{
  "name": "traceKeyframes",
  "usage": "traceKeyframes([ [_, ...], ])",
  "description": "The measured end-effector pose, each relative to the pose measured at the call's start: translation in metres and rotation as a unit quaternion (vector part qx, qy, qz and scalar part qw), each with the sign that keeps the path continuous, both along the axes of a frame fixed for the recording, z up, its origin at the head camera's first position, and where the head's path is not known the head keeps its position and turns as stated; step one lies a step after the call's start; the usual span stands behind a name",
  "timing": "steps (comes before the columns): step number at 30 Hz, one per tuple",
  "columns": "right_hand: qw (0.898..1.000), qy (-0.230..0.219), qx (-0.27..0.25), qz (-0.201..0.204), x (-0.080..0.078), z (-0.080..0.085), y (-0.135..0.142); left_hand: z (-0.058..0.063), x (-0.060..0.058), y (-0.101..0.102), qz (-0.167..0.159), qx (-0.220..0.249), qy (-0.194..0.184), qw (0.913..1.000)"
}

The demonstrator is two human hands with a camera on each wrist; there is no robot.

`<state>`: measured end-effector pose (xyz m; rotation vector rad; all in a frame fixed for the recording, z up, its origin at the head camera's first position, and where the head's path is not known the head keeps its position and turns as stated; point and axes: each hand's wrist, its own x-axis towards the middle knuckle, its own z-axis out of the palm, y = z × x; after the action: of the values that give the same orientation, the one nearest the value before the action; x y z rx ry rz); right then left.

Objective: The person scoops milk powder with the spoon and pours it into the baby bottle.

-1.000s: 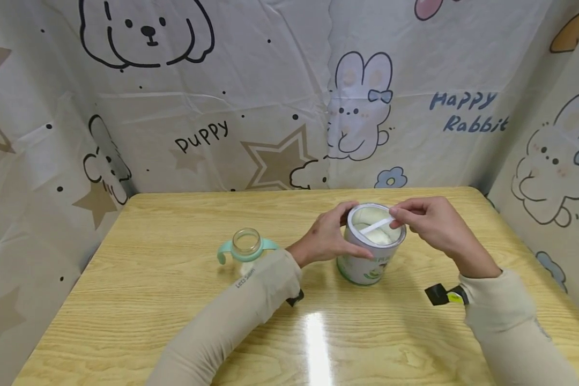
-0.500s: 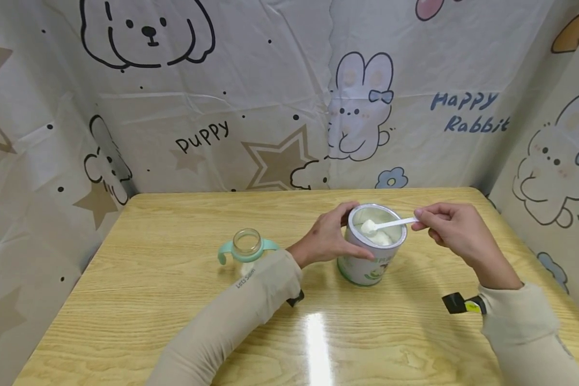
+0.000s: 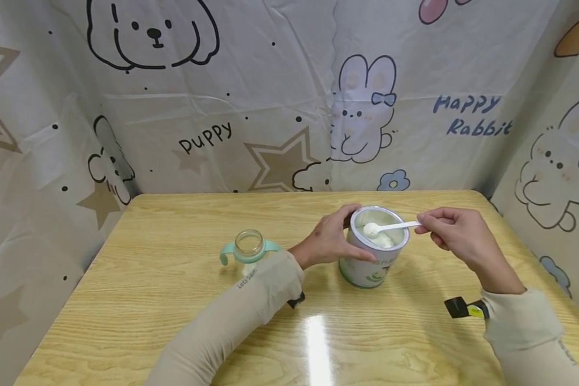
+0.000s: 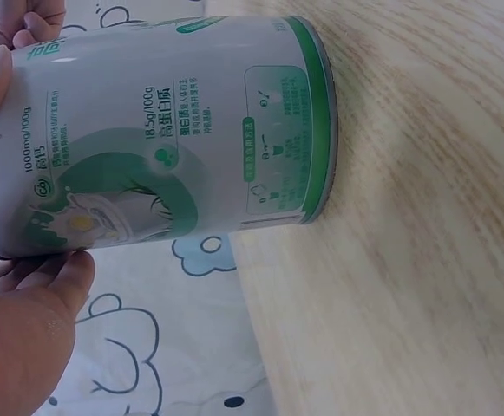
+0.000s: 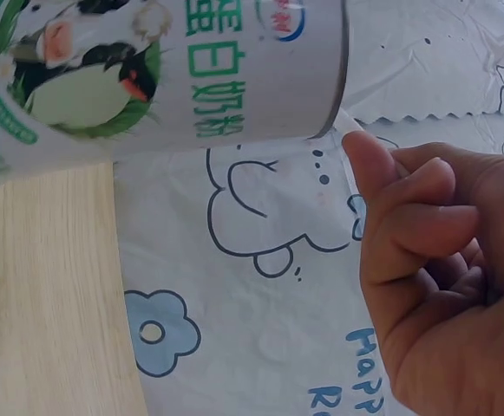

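Note:
My left hand [image 3: 325, 241] grips a white and green milk powder can [image 3: 364, 271], thumb on the near side and fingers round the far side. Its top is uncovered, showing pale powder [image 3: 385, 241] inside. Between thumb and fingers, my right hand [image 3: 455, 233] pinches the handle of a white scoop [image 3: 399, 226]. The scoop's bowl, heaped with powder, is over the can's opening. In the left wrist view the can's printed side [image 4: 173, 130] fills much of the frame. The right wrist view has the right hand [image 5: 442, 234] beside the can's rim, with most of the scoop hidden.
Left of the can stands a baby bottle [image 3: 249, 258] with mint green handles and no cap, partly behind my left sleeve [image 3: 265, 284]. The wooden table [image 3: 173, 225] ends at a cartoon-printed cloth [image 3: 280, 80] at the back and sides.
My right hand has moved right, bringing the scoop's bowl up into sight with powder heaped in it. In the last half second it has barely shifted. The left hand stays on the can.

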<state>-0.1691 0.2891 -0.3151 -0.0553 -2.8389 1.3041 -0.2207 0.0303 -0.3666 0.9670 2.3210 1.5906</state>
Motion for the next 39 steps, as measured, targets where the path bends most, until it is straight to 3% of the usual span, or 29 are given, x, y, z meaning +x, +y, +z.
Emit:
traceKeyframes([
  [4, 1.0, 0.006, -0.001, 0.002, -0.001, 0.001, 0.001, 0.003, 0.0, -0.001, -0.012, -0.008, 0.01, 0.9998],
  [10, 1.0, 0.008, 0.002, 0.001, -0.001, 0.002, 0.001, 0.007, -0.002, -0.007, -0.006, -0.03, 0.022, 0.9993],
  [27, 0.999, 0.012, -0.033, 0.002, -0.003, 0.006, 0.006, 0.025, 0.001, -0.027, 0.008, -0.072, -0.017, 0.9973],
  [39, 0.997, 0.027, -0.072, 0.013, -0.006, 0.014, 0.006, 0.036, 0.001, -0.065, 0.03, -0.091, -0.03, 0.9949],
])
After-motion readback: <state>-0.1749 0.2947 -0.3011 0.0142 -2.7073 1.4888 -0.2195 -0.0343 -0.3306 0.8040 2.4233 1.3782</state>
